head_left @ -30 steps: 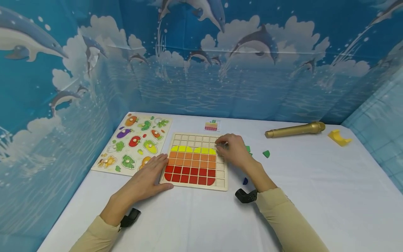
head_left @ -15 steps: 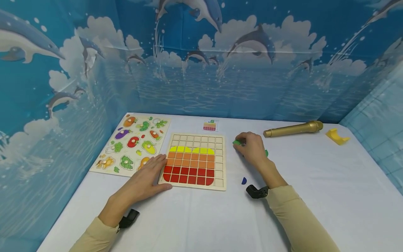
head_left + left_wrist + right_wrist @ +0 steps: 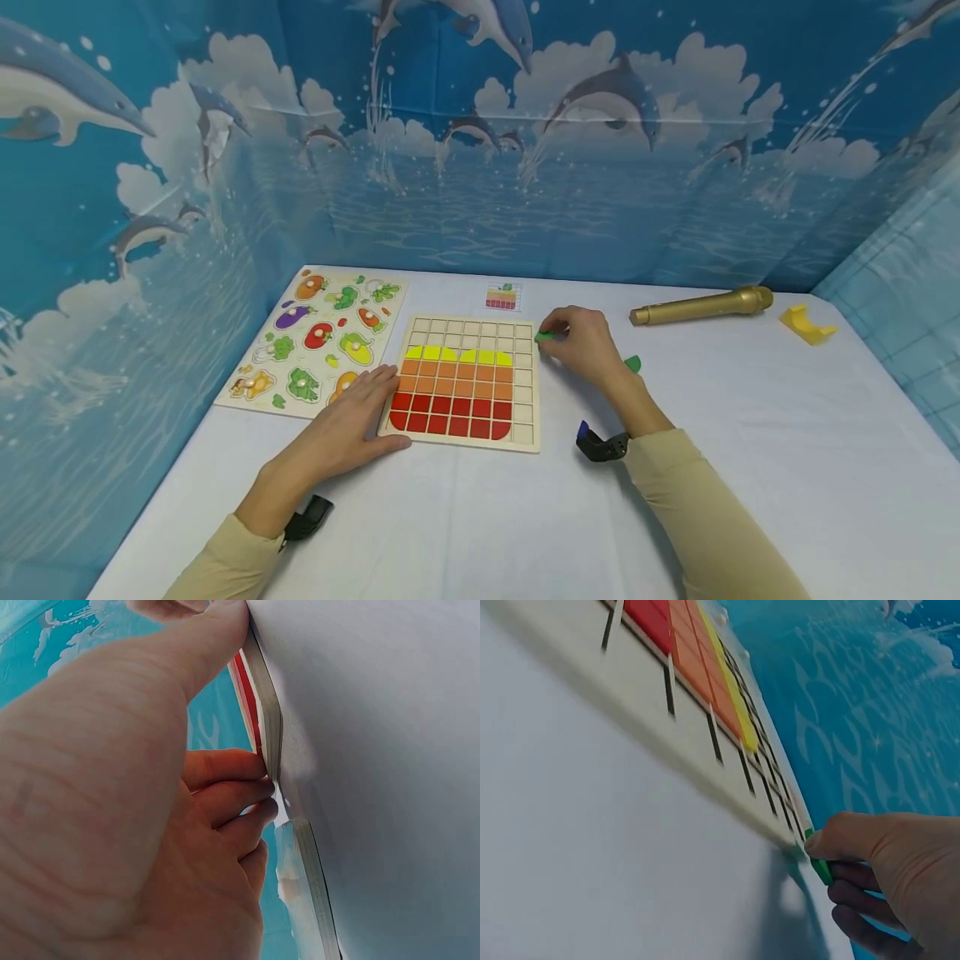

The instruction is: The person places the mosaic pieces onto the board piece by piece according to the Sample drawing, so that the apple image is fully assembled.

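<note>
A small, flat green tile (image 3: 545,336) is pinched in the right hand (image 3: 581,343), just beside the grid board's (image 3: 527,417) far right edge. The board's left edge is pressed by the flat, relaxed left hand (image 3: 352,425).

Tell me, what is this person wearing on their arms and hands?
Both arms are in long beige sleeves that end at the wrists. The left hand and right hand are bare: no gloves, rings or watch visible. A small black device is strapped under each wrist, one on the left and one on the right.
</note>
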Action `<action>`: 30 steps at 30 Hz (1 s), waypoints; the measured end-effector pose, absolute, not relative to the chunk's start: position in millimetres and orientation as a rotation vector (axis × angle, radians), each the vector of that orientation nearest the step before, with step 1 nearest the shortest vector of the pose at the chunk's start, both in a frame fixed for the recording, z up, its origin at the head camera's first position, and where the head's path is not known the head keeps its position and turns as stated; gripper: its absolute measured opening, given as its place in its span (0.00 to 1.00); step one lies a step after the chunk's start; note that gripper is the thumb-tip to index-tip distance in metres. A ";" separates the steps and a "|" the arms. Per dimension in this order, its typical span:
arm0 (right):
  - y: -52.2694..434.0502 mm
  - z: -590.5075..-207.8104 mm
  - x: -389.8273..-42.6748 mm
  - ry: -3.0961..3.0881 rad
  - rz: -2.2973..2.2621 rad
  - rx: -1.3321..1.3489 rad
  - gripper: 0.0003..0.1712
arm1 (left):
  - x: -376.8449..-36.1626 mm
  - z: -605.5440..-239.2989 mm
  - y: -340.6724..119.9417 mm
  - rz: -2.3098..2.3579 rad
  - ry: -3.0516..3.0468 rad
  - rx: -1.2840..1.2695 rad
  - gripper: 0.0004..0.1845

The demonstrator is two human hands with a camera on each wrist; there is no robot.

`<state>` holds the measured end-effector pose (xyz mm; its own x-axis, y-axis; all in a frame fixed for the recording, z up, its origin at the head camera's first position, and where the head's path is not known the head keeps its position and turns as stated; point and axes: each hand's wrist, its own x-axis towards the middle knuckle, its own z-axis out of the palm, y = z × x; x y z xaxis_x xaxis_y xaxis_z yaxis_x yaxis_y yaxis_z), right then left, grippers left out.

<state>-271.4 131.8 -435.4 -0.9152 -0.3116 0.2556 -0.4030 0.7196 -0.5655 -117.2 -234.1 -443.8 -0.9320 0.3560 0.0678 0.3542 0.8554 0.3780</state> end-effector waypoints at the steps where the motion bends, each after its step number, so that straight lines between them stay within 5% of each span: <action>1: 125.2 -433.4 -272.4 -2.775 0.974 0.608 0.09 | -117.6 -443.5 -234.3 0.616 3.024 0.576 0.50; 15: 49.3 -434.2 -273.1 -2.786 1.136 0.787 0.06 | -117.0 -446.5 -233.7 0.599 3.025 0.561 0.50; 30: 36.4 -439.5 -270.0 -2.766 1.124 0.807 0.06 | -118.3 -444.0 -232.8 0.602 3.009 0.546 0.50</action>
<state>-270.0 36.4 -439.5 -0.8626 -0.4489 0.2333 -0.4844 0.5999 -0.6368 -118.3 -232.8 -444.0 -0.9384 0.3428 0.0436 0.3331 0.8640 0.3775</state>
